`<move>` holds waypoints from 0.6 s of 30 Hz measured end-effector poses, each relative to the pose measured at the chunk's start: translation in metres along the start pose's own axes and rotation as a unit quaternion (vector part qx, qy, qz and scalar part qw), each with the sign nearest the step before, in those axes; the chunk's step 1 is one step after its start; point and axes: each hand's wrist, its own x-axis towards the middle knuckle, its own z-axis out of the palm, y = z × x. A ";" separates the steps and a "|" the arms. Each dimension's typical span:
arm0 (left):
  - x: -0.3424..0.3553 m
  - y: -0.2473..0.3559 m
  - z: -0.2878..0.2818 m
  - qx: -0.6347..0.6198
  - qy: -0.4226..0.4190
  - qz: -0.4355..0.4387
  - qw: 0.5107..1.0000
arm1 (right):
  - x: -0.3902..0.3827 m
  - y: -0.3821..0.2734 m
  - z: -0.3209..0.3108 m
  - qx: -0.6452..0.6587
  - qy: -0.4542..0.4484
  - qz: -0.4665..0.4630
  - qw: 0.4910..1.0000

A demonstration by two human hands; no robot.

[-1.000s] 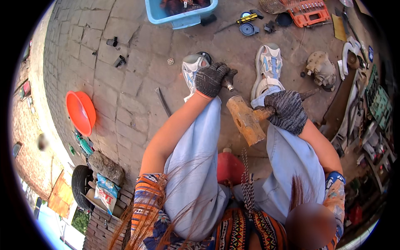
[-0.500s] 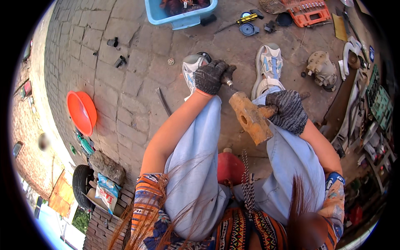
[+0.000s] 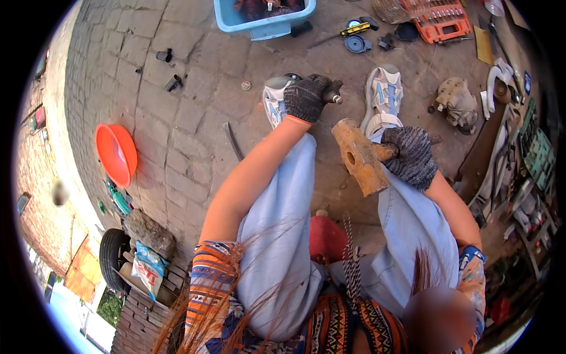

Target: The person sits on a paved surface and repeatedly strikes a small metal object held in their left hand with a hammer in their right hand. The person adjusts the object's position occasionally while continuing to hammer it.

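My left hand point(image 3: 305, 99), in a dark knitted glove, is above the shoe on the left. It is closed around a small dark cylindrical part point(image 3: 332, 93) with a shiny metal end; the fingers hide most of it, so I cannot tell its kind. My right hand point(image 3: 410, 158), gloved likewise, grips the short wooden handle of a sledgehammer point(image 3: 358, 158) in front of my right knee. The hammer's blocky head is rusty brown and points toward the gap between my legs. The metal part and the hammer head are apart.
A blue tub point(image 3: 265, 26) and an orange socket set case point(image 3: 439, 23) lie ahead. A greasy metal housing point(image 3: 457, 101) sits right of my shoes. At left are a red basin point(image 3: 116, 154) and a tyre point(image 3: 114, 259). A dark metal bar point(image 3: 233, 141) lies beside my left forearm.
My left hand has moved slightly forward and right, turning the part so its shiny end faces more to the right. The hammer has shifted a little right and away from me.
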 end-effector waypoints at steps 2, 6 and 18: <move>-0.003 -0.003 0.001 0.018 -0.025 -0.010 0.999 | 0.003 -0.005 -0.010 0.014 0.061 -0.042 0.997; -0.005 -0.005 0.003 -0.012 0.012 0.001 1.000 | 0.003 -0.010 -0.019 0.007 0.120 -0.117 0.986; -0.033 -0.015 0.003 0.006 -0.061 0.069 0.996 | -0.005 0.004 -0.009 0.116 0.043 0.163 0.979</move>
